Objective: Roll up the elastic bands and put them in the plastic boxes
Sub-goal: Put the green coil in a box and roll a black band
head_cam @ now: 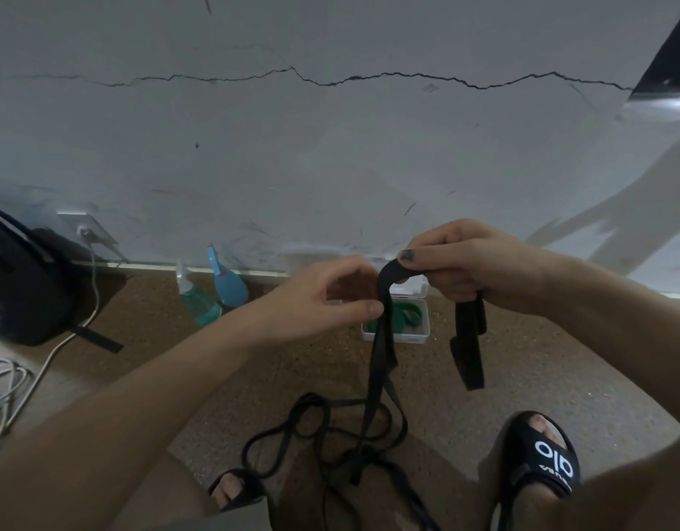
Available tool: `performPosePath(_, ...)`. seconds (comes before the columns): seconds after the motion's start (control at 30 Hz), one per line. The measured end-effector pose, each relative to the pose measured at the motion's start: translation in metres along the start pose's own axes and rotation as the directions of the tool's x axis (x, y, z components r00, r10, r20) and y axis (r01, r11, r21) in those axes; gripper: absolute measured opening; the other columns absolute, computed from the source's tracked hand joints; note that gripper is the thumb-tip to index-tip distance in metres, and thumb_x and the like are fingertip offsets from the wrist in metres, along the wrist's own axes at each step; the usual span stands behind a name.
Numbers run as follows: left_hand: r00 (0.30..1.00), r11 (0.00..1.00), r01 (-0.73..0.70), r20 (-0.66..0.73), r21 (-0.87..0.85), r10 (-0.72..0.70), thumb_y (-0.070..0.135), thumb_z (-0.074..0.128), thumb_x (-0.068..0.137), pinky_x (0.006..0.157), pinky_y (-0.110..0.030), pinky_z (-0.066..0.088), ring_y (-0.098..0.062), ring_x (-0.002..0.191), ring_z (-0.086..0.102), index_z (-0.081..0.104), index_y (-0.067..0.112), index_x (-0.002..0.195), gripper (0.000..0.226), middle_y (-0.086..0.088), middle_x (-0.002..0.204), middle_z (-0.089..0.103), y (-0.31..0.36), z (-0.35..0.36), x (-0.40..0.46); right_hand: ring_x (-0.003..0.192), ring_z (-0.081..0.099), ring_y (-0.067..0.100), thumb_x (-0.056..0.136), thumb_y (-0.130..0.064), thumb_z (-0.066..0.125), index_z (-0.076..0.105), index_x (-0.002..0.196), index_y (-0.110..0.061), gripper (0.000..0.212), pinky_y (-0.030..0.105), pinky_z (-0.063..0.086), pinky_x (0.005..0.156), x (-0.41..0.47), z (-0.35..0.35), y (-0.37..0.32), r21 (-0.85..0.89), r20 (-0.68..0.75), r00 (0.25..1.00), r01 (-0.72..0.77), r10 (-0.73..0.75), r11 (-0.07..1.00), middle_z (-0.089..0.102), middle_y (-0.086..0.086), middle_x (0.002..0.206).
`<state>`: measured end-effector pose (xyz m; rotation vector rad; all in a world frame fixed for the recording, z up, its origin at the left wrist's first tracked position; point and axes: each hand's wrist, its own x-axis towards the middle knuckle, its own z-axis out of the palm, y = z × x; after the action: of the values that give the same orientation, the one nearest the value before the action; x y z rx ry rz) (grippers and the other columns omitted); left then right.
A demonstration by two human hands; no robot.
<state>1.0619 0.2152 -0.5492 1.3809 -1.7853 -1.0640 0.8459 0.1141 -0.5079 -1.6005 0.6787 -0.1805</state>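
- Speckled brown floor [522, 377] fills the lower part of the view, and a cracked grey wall [330, 147] rises behind it.
- Nearest to the person, between two black sandals [549, 461], a long part of the black elastic band [380, 339] lies on the floor in loose, crossing loops. I think these loops could knot, or catch on a sandal, when the band is drawn up for rolling.
- Higher, the band hangs from both hands. The left hand [330, 297] has its fingers curled, and its thumb touches the hanging strand from the side; whether it really pinches it I cannot tell.
- The right hand [472, 262] is closed tight on the band: the thumb presses it on top, and a short folded end hangs below the fist. If this grip loosens, the started fold may open again.
- Behind the hands, a plastic box [422, 331] stands on the floor, already holding a rolled green band [403, 312].
- Further left, two spray bottles [216, 293] stand near the wall.
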Motion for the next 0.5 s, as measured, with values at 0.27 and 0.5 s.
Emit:
performPosePath(0.27,0.999,0.989,0.032,0.008,-0.146,-0.031,0.010,0.067,0.094,0.085,-0.028,0.056,-0.014,0.095,0.067,0.058,0.002,0.106,0.017,-0.001,0.096,0.065,0.005,0.003,0.004,0.045,0.018,0.011,0.088,-0.029,0.063,0.044,0.065,-0.013,0.034,0.025,0.016,0.045,-0.005,-0.007,-0.002,0.059,-0.032,0.999,0.037,-0.035,0.998,0.024,-0.005,0.049)
performPosePath(0.5,0.997,0.960,0.074,0.057,-0.269,-0.061,0.027,0.052,0.095,0.090,-0.029,0.057,-0.016,0.103,0.071,0.054,0.004,0.110,0.027,-0.003,0.099,0.074,0.016,-0.005,0.000,0.040,0.021,0.008,0.086,-0.026,0.063,0.043,0.066,-0.011,0.032,0.028,0.013,0.047,-0.010,-0.016,-0.010,0.147,-0.110,0.989,0.112,-0.096,0.983,0.027,-0.007,0.046)
